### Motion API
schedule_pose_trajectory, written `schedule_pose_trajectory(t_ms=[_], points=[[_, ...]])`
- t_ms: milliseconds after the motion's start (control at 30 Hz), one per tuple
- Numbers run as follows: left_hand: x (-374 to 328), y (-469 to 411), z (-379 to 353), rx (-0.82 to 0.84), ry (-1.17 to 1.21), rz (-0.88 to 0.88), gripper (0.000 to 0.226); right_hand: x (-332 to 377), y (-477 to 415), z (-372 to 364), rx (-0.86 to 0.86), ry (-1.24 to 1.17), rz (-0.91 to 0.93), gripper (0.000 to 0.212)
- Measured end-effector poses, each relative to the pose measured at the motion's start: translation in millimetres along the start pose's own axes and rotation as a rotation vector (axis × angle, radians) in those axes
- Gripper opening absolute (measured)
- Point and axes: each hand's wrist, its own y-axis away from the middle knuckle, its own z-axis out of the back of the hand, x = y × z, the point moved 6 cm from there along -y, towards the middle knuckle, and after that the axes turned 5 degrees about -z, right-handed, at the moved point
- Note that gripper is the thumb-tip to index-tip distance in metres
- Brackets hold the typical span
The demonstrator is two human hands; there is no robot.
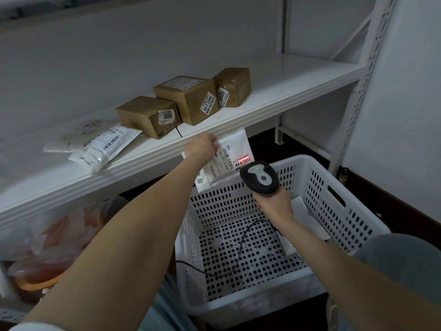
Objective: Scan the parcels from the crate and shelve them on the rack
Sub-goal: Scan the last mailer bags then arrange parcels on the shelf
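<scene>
My left hand (200, 147) grips a white padded mailer (229, 154) by its upper left edge, holding it upright just below the shelf's front lip. My right hand (274, 204) grips the handle of a black barcode scanner (259, 176), pointed at the mailer. A red scan line glows on the mailer's label near the number 44-6-2611. Both are above the white perforated crate (334, 187). Another white parcel (307, 216) leans against the crate's right inner wall.
The white rack shelf (298, 77) carries three brown boxes (188, 99) and white mailers (95, 144) at the left. Its right half is bare. The scanner's cable trails over the crate floor. An orange bagged item (47, 254) lies under the shelf at left.
</scene>
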Motion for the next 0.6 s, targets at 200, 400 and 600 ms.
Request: schedule_pose_trajectory(t_ms=[200, 400, 600], points=[[1.4, -1.4, -1.0, -0.002, -0.024, 0.011, 0.032, -2.0, -0.2, -1.3, -0.009, 0.008, 0.006, 0.016], [1.8, -1.9, -1.5, 0.001, -0.013, 0.022, 0.033, -0.9, 2.5, -3.1, -0.008, -0.016, -0.001, 0.015], [2.1, -1.2, -2.5, -0.006, 0.01, 0.023, 0.03, 0.2, 2.5, -4.5, -0.013, 0.003, 0.012, 0.015]])
